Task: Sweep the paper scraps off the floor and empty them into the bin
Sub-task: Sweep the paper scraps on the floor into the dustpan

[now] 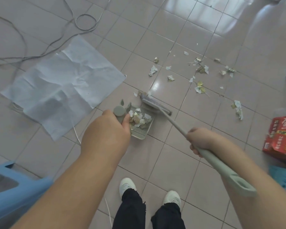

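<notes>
Nearest the camera, two white shoes stand on the tiled floor, with a blue plastic stool at the lower left. Just beyond, the left hand grips the upright handle of the dustpan, its fingers curled round the stem below the round cap; holding it this way likely keeps the pan's lip pressed flat to the tiles so scraps slide in rather than under. The right hand holds the broom partway down its shaft, fingers wrapped tight round it, the looped end of the handle trailing back past the wrist; a grip this low probably gives short, controlled strokes. The broom head sits at the pan's open edge, touching it, bristles angled toward the tray.

Inside the dustpan lies a heap of paper scraps, white and gold. Many more scraps remain scattered across the tiles farther out and to the right, well apart from the pan, so the sweeping looks only partly done. No bin is clearly identifiable in view.

A red carton sits at the right edge. To the left lies a creased pale blue sheet, and beyond it loose cables coil over the floor.
</notes>
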`<state>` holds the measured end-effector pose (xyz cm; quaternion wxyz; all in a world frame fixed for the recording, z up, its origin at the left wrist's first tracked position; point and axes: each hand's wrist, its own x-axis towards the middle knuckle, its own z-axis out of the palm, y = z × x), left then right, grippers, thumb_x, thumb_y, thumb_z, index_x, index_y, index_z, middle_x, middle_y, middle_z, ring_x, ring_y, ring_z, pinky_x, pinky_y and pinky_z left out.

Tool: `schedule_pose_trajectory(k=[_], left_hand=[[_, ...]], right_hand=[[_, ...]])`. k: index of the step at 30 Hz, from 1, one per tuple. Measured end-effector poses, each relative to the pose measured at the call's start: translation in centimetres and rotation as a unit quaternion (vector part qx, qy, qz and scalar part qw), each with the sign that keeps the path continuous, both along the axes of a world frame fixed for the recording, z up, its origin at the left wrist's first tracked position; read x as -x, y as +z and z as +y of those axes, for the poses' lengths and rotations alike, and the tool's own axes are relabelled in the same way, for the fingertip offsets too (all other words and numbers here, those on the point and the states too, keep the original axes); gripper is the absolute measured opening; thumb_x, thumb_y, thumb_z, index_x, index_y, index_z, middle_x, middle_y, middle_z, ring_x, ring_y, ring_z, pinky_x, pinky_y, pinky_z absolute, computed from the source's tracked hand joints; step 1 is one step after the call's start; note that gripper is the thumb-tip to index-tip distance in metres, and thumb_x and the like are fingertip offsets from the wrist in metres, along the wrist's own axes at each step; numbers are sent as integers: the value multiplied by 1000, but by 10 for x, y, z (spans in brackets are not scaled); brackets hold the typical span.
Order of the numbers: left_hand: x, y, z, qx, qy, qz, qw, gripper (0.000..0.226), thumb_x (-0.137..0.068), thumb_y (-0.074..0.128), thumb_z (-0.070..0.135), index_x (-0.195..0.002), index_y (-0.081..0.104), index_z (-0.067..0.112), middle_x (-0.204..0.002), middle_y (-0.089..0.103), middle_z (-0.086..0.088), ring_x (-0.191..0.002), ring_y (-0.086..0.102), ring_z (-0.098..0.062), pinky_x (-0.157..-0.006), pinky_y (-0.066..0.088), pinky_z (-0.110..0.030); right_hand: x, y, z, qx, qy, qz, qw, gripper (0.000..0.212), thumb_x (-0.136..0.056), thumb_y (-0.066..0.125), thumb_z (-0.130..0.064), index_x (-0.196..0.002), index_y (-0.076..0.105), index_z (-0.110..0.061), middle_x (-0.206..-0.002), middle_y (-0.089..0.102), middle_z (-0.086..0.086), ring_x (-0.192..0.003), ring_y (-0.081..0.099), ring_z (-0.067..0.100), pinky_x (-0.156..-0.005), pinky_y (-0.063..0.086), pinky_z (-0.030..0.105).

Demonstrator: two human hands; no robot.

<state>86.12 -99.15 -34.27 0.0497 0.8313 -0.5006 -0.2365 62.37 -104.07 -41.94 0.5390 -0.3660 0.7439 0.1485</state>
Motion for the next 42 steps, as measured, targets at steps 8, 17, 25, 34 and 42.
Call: schedule_pose_trajectory(k=[8,17,25,34,42], left_hand=[[-2,-3,-1,8,-29,2,1000,41,-95,40,45,-106,50,7,-91,64,-13,-78,55,-32,-62,34,-30],[-2,-3,4,5,-31,11,999,34,-95,37,47,-89,35,14,-62,34,3,-68,41,-25,-61,35,-30],[-8,-5,7,17,-27,5,999,36,-95,39,46,-95,44,10,-82,57,-9,-78,55,-33,-62,35,-30],[-16,-5,21,18,-19,25,999,39,-93,44,46,-93,51,7,-90,61,-16,-81,52,-33,-66,35,-32],[-7,22,105,34,18,21,999,42,-90,45,52,-87,53,10,-76,58,-8,-75,52,-30,-63,41,-34]], right_hand=[[4,28,-1,48,-64,-9,997,21,-92,40,-7,-105,54,-14,-61,49,11,-37,44,17,-38,38,15],[-79,-39,-39,31,20,26,999,15,-98,35,-11,-105,43,0,-60,50,16,-45,49,22,-45,42,27],[-47,6,56,-14,97,31,995,17,-93,34,-9,-105,46,-13,-68,48,11,-30,47,18,-33,39,15],[16,51,57,27,-9,-16,999,25,-92,40,-11,-112,52,-19,-64,51,9,-37,44,18,-44,37,20],[27,9,71,35,-44,-28,998,11,-94,36,-5,-95,46,-6,-61,47,12,-37,43,17,-38,36,16]])
